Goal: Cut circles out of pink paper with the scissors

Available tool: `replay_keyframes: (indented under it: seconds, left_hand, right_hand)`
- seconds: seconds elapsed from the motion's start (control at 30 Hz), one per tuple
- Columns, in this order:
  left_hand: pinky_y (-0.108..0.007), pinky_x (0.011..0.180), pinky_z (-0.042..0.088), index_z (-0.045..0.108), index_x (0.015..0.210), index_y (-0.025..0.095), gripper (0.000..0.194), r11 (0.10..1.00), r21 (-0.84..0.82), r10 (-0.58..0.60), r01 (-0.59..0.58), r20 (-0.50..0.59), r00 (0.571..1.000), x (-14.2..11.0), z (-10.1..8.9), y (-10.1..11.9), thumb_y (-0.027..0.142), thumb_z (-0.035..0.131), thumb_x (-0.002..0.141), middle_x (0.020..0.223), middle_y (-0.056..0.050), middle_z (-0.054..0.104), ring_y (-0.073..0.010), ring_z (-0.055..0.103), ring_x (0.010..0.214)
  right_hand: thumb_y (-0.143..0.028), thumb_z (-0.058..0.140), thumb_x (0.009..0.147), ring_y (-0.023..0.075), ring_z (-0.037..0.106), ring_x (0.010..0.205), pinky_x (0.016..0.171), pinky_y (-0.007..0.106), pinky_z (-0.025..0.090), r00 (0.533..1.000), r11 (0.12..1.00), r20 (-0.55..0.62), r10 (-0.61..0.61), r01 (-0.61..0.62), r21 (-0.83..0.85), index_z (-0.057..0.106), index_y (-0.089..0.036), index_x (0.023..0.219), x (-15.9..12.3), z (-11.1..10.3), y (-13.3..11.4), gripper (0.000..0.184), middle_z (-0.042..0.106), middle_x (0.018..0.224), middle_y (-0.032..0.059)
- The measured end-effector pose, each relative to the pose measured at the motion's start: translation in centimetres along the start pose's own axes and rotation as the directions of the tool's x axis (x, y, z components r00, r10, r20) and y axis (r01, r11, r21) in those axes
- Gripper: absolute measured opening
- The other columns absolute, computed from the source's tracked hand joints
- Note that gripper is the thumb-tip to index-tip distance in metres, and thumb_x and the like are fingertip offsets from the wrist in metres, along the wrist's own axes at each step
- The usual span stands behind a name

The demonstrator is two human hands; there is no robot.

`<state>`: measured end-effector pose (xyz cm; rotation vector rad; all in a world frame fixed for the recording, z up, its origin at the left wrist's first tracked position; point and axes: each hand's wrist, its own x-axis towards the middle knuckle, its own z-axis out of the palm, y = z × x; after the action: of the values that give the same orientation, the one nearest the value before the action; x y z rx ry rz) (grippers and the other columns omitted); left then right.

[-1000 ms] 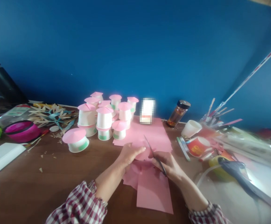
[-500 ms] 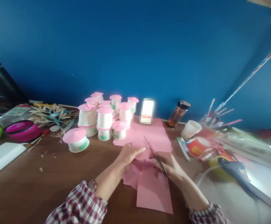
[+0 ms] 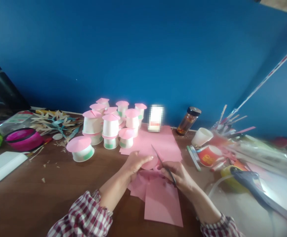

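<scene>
Barely anything has shifted since the earlier frame: the left hand [image 3: 138, 162] still pinches a rounded pink paper piece [image 3: 149, 162] in front of the pink paper sheets [image 3: 155, 140], while the right hand [image 3: 179, 176] keeps its grip on the scissors [image 3: 163, 166] beside it. Capped paper cups [image 3: 111, 125] crowd the left, and a glue gun [image 3: 252, 186] lies right of the right forearm (clutter behind it blurs), the scissors' handles being mostly hidden by fingers.

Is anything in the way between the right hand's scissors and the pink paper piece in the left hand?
Nothing visible separates the scissors from the pink paper piece; the blades appear right at its edge. The left hand's thumb lies on the piece, left of the blades.
</scene>
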<state>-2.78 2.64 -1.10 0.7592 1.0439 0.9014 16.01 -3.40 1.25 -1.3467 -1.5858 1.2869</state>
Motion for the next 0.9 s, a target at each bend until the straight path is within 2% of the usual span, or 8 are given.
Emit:
replay_keyframes:
  seconds: [0.13, 0.23, 0.37, 0.47, 0.53, 0.63, 0.7, 0.9]
  left_hand:
    - [-0.038, 0.061, 0.054, 0.042, 0.128, 0.009, 0.098, 0.997, -0.027, -0.068, 0.067, -0.053, 0.996, -0.6, 0.6, 0.9, 0.036, 0.087, 0.045, 0.103, -0.019, 0.066, -0.03, 0.066, 0.083]
    - [-0.038, 0.062, 0.054, 0.053, 0.117, 0.008, 0.079, 0.998, 0.048, -0.04, 0.042, -0.046, 0.998, -1.2, 1.2, 1.3, 0.038, 0.084, 0.051, 0.098, -0.019, 0.068, -0.0307, 0.066, 0.08]
    - [-0.036, 0.07, 0.052, 0.067, 0.09, 0.01, 0.042, 0.97, 0.211, 0.094, -0.123, 0.142, 0.985, -1.9, 1.8, 1.3, 0.041, 0.076, 0.062, 0.086, -0.014, 0.072, -0.0293, 0.067, 0.081]
    - [-0.033, 0.07, 0.051, 0.07, 0.086, 0.014, 0.035, 0.922, 0.281, 0.19, -0.267, 0.274, 0.943, -2.3, 2.0, 1.2, 0.041, 0.073, 0.065, 0.084, -0.009, 0.073, -0.0278, 0.067, 0.083]
    - [-0.032, 0.069, 0.051, 0.07, 0.089, 0.014, 0.037, 0.893, 0.327, 0.219, -0.308, 0.281, 0.934, -2.4, 2.0, 1.3, 0.04, 0.074, 0.063, 0.083, -0.008, 0.072, -0.0275, 0.066, 0.082]
    - [-0.032, 0.07, 0.051, 0.069, 0.09, 0.013, 0.045, 0.885, 0.36, 0.251, -0.296, 0.168, 0.953, -2.4, 2.1, 1.4, 0.039, 0.079, 0.055, 0.081, -0.008, 0.072, -0.0284, 0.066, 0.083]
    - [-0.032, 0.072, 0.051, 0.068, 0.091, 0.013, 0.045, 0.905, 0.323, 0.225, -0.278, 0.192, 0.955, -2.3, 2.2, 1.3, 0.041, 0.078, 0.058, 0.085, -0.008, 0.072, -0.0285, 0.065, 0.086]
    - [-0.031, 0.054, 0.051, 0.06, 0.096, 0.016, 0.045, 0.995, 0.037, 0.086, -0.093, 0.158, 0.984, -2.8, 3.3, 0.4, 0.042, 0.076, 0.062, 0.082, -0.008, 0.07, -0.0235, 0.066, 0.067]
  right_hand:
    - [-0.042, 0.067, 0.076, 0.0078, 0.041, 0.041, 0.042, 0.02, 0.038, 0.996, 0.999, -0.087, 0.011, -0.006, 0.052, 0.065, -0.013, 0.08, 0.4, 0.2, 0.5, 0.03, 0.045, 0.047, -0.0058]
    - [-0.04, 0.069, 0.075, 0.0096, 0.045, 0.047, 0.046, 0.023, 0.043, 0.976, 0.984, -0.218, -0.008, 0.046, 0.172, 0.064, -0.014, 0.09, 0.8, 0.4, 1.0, 0.03, 0.05, 0.052, -0.0048]
    - [-0.03, 0.076, 0.068, 0.013, 0.055, 0.066, 0.058, 0.024, 0.046, 0.949, 0.944, -0.306, -0.072, 0.164, 0.288, 0.063, -0.017, 0.102, 1.1, 0.7, 1.4, 0.038, 0.061, 0.075, 0.0005]
    - [-0.025, 0.079, 0.064, 0.0114, 0.054, 0.065, 0.056, 0.021, 0.043, 0.941, 0.92, -0.333, -0.062, 0.184, 0.347, 0.065, -0.02, 0.098, 1.3, 0.9, 1.5, 0.037, 0.06, 0.075, -0.0015]
    - [-0.022, 0.078, 0.063, 0.0098, 0.052, 0.06, 0.052, 0.02, 0.039, 0.942, 0.903, -0.334, -0.026, 0.166, 0.396, 0.065, -0.02, 0.095, 1.4, 1.1, 1.6, 0.035, 0.058, 0.071, -0.0029]
    - [-0.019, 0.08, 0.058, 0.0079, 0.05, 0.055, 0.049, 0.018, 0.036, 0.948, 0.865, -0.315, -0.035, 0.186, 0.466, 0.065, -0.019, 0.092, 1.7, 1.3, 1.6, 0.037, 0.056, 0.066, -0.0046]
    - [-0.019, 0.079, 0.059, 0.0078, 0.049, 0.054, 0.048, 0.019, 0.035, 0.94, 0.85, -0.338, -0.042, 0.212, 0.482, 0.064, -0.018, 0.093, 1.8, 1.4, 1.6, 0.038, 0.056, 0.065, -0.0047]
    - [-0.025, 0.078, 0.061, 0.0085, 0.049, 0.051, 0.048, 0.019, 0.035, 0.899, 0.809, -0.438, -0.029, 0.278, 0.518, 0.06, -0.015, 0.095, 2.0, 1.4, 1.2, 0.04, 0.056, 0.058, -0.0048]
